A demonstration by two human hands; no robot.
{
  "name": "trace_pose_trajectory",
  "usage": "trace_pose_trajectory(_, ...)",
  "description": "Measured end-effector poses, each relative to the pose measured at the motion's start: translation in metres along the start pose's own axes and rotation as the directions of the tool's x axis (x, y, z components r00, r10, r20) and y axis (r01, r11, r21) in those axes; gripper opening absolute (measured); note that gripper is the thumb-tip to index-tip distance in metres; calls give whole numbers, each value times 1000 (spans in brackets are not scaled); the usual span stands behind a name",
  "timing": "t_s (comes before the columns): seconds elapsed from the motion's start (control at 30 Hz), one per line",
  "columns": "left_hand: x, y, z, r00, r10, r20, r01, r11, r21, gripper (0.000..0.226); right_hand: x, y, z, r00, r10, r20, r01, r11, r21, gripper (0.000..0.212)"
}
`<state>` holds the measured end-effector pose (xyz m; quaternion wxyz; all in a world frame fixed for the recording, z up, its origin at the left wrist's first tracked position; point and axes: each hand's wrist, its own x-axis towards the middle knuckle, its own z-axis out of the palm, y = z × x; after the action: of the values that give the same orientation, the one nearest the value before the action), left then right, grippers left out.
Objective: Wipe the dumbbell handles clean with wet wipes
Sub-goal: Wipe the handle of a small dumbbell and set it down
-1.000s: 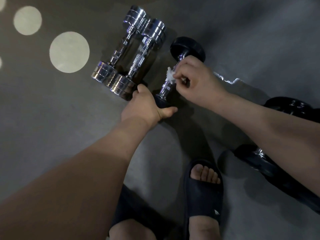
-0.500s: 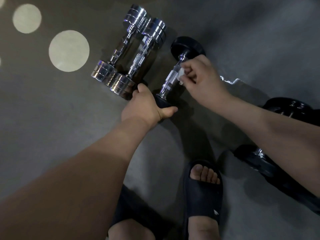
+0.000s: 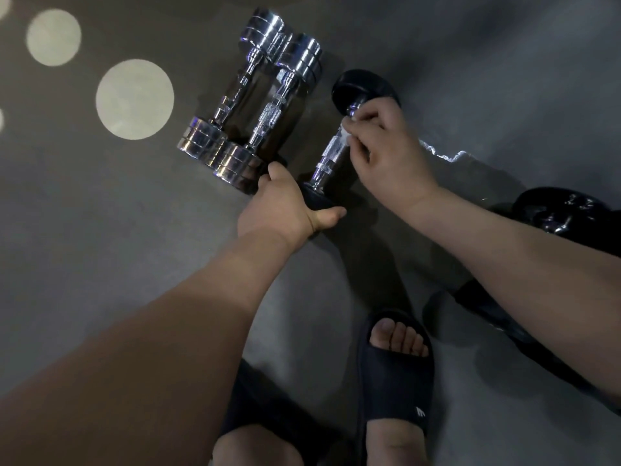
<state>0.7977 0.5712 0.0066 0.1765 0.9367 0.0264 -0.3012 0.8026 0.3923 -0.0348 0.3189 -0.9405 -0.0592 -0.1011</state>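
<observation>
Two-handed on the black dumbbell, flat on the floor: gripped its near head with the left hand; pinched the wet wipe against the handle with the right hand, farther up than half a second before, close to the far head. Lay just beside chrome dumbbells.

I have only one wide-angle view, worn on the head and looking steeply down at the grey floor. It sits close above both forearms. The left grip and right grip lie just above frame centre, with a black slide sandal below them, nearer me.
</observation>
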Motion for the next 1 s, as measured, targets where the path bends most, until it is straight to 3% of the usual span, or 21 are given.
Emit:
trace_pose_trajectory(0.17, -2, 1, 1, 1000, 0, -3, 0, 1000, -6, 98, -5, -4, 9, 999, 46, 29, -46, 999, -6, 31)
trace_pose_trajectory(0.3, -2, 1, 2, 1000, -3, 5, 3, 1000, -15, 95, -24, -11, 13, 950, -247, 192, 234, 968, 88, 30)
trace_pose_trajectory(0.37, -2, 1, 1, 1000, -5, 1, 5, 1000, -14, 97, -19, -5, 9, 929, -299, 219, 294, 954, 59, 26)
trace_pose_trajectory(0.53, -3, 2, 1, 1000, -2, -4, 2, 1000, -5, 100, -5, 4, 8, 994, -86, 69, 90, 994, -56, 31)
trace_pose_trajectory(0.7, -1, 0, 1, 1000, 5, 15, -5, 1000, -22, 98, -15, 4, 3, 930, -319, 184, 328, 944, -21, 27)
trace_pose_trajectory(0.87, -1, -2, -3, 998, 30, 62, -26, 998, -59, 96, -4, 7, -2, 997, -53, 62, 64, 980, -189, 33)
trace_pose_trajectory(1.0, 0, -1, -17, 980, 33, 195, -33, 999, -6, 96, -12, 5, -6, 998, 17, 55, -14, 998, -54, 33)
